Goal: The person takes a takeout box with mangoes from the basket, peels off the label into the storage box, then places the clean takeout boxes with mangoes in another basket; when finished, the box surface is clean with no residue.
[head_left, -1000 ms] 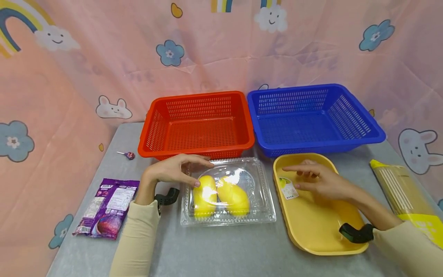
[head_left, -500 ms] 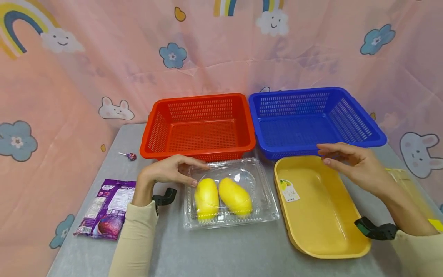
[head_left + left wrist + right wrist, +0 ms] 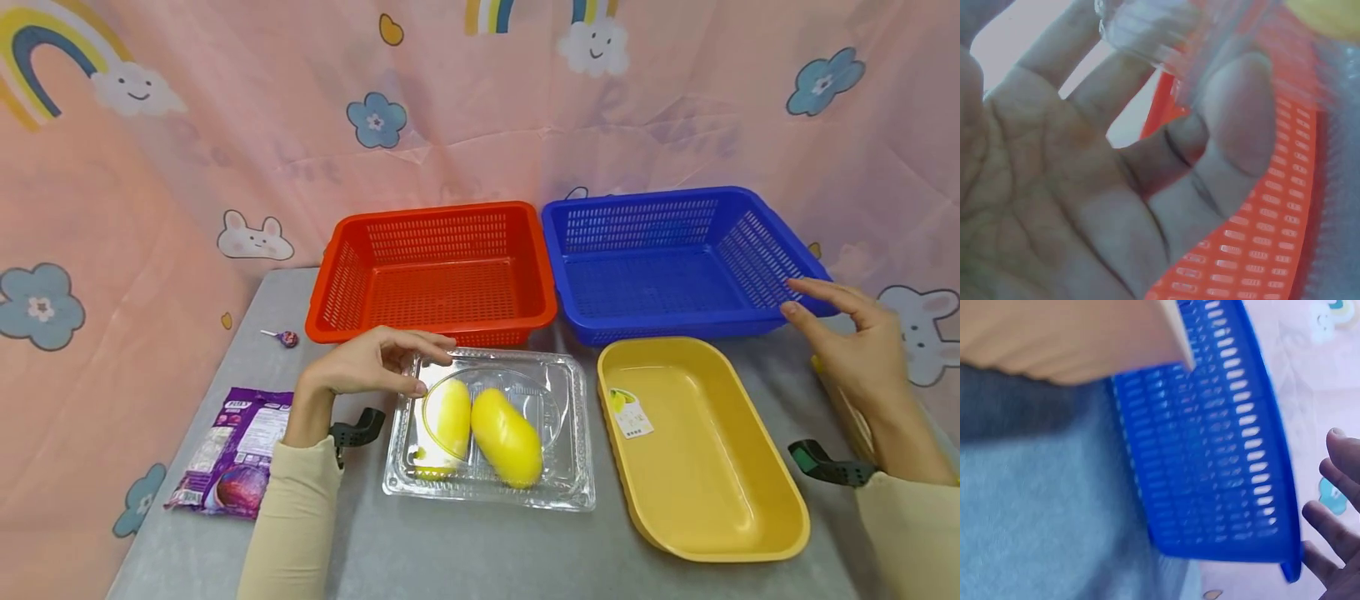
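Note:
My left hand (image 3: 378,362) is at the far left corner of a clear plastic clamshell container (image 3: 572,433), its thumb and fingers pinching the rim. In the left wrist view, the clear plastic (image 3: 1147,31) runs between thumb and fingers. Two yellow mangoes (image 3: 508,442) lie inside under the lid. Over at the right, my right hand (image 3: 858,342) hovers with fingers spread and holds nothing, beside the near right corner of the blue basket (image 3: 637,321). Below that arm lies a long pack (image 3: 843,408), mostly hidden.
A red basket (image 3: 427,329) stands behind the container. The yellow tray (image 3: 697,467) sits to its right, with a small label (image 3: 632,417) on its inner wall. Farther left lie a purple packet (image 3: 236,458) and a lollipop (image 3: 287,338) on the grey table (image 3: 480,550).
My right hand has moved right from over the yellow tray to beside the blue basket. The clear container has turned slightly clockwise under my left hand, which has barely shifted.

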Tool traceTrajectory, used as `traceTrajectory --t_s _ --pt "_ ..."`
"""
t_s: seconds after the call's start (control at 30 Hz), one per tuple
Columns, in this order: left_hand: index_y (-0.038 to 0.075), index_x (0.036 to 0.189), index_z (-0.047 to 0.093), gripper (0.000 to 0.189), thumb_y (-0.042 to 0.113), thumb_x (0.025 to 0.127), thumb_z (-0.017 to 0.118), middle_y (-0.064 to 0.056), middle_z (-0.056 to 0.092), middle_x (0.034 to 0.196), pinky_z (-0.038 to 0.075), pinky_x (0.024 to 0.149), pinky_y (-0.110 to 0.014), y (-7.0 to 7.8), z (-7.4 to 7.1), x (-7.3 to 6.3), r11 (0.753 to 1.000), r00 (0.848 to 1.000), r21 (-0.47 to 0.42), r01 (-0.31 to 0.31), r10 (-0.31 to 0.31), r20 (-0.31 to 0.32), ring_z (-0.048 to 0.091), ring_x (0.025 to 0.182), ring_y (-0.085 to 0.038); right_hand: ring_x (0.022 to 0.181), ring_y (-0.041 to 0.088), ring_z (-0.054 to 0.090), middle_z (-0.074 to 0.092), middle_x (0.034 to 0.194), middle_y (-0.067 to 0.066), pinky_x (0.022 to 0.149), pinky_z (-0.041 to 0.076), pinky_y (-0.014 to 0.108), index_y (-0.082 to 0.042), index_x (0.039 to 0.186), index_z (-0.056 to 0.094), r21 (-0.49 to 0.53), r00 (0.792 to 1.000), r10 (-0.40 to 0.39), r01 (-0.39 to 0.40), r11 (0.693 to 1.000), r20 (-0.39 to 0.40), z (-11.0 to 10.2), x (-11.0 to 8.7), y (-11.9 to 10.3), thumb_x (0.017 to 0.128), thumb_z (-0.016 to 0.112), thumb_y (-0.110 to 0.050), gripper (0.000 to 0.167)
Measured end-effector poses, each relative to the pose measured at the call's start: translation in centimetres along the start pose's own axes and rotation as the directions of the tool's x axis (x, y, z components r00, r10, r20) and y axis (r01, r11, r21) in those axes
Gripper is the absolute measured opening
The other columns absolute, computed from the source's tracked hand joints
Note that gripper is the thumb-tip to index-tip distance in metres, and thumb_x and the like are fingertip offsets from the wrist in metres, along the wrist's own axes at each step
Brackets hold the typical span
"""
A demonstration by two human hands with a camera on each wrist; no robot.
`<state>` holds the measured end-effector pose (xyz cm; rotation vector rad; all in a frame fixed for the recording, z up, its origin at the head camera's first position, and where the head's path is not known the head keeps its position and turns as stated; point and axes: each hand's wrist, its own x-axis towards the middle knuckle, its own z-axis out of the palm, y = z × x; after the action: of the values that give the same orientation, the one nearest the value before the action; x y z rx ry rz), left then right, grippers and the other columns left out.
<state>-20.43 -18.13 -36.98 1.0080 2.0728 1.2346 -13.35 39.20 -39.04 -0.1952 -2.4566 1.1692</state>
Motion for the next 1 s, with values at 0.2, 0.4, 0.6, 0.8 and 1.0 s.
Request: traceTrajectory --t_s 0.2,0.4,0.6,0.8,1.0 --pt "0.005 0.129 0.069 0.039 0.006 0.091 0.074 -0.009 0.060 0.145 0.053 0.071 -0.026 0.3 -0.3 -0.3 1.000 0.999 -0.028 0.014 -0.015 -0.045 0.062 0.080 -0.024 0.157 0.016 0.018 0.040 0.159 -0.021 0.127 0.003 0.061 -0.022 0.146 0.057 -0.032 0.998 0.061 -0.060 0.998 0.008 1.1 0.8 1.1 0.102 0.060 -0.034 0.046" --pt "0.003 0.128 0.070 0.038 0.005 0.090 0.074 -0.012 0.061 0.144 0.054 0.066 -0.026 0.4 -0.2 -0.4 0.999 0.999 -0.044 -0.003 0.000 -0.054 0.059 0.073 -0.026 0.155 0.026 0.023 0.043 0.162 0.001 0.128 0.007 0.053 -0.011 0.138 0.064 -0.013 0.994 -0.086 0.085 0.996 -0.064 2.1 1.3 2.6 0.097 0.067 -0.022 0.043" --pt "0.000 0.125 0.070 0.036 0.002 0.090 0.073 -0.017 0.060 0.143 0.055 0.061 -0.026 0.5 -0.1 -0.6 0.996 0.997 -0.081 -0.042 0.037 -0.060 0.063 0.073 -0.021 0.156 0.026 0.022 0.040 0.163 0.007 0.129 0.005 0.050 -0.007 0.137 0.064 -0.010 0.988 -0.101 0.101 0.995 -0.113 2.4 1.1 3.4 0.096 0.067 -0.021 0.043" --pt "-0.001 0.125 0.070 0.037 0.001 0.089 0.073 -0.011 0.062 0.141 0.056 0.068 -0.027 1.3 -0.5 -1.1 0.992 0.989 -0.070 -0.109 0.101 -0.104 0.066 0.095 -0.024 0.155 0.017 0.024 0.045 0.160 0.007 0.129 0.006 0.043 -0.004 0.133 0.066 0.005 0.982 -0.082 0.084 0.996 -0.170 3.0 1.2 3.4 0.096 0.066 -0.021 0.042" --pt "-0.002 0.124 0.070 0.037 -0.001 0.088 0.074 -0.002 0.064 0.140 0.060 0.090 -0.033 2.3 -0.8 -1.6 0.985 0.970 -0.083 -0.151 0.132 -0.206 0.059 0.128 -0.020 0.152 0.013 0.026 0.052 0.155 0.006 0.128 0.009 0.041 0.002 0.126 0.069 0.029 0.962 -0.112 0.123 0.992 -0.248 3.9 1.3 3.6 0.094 0.067 -0.021 0.039"
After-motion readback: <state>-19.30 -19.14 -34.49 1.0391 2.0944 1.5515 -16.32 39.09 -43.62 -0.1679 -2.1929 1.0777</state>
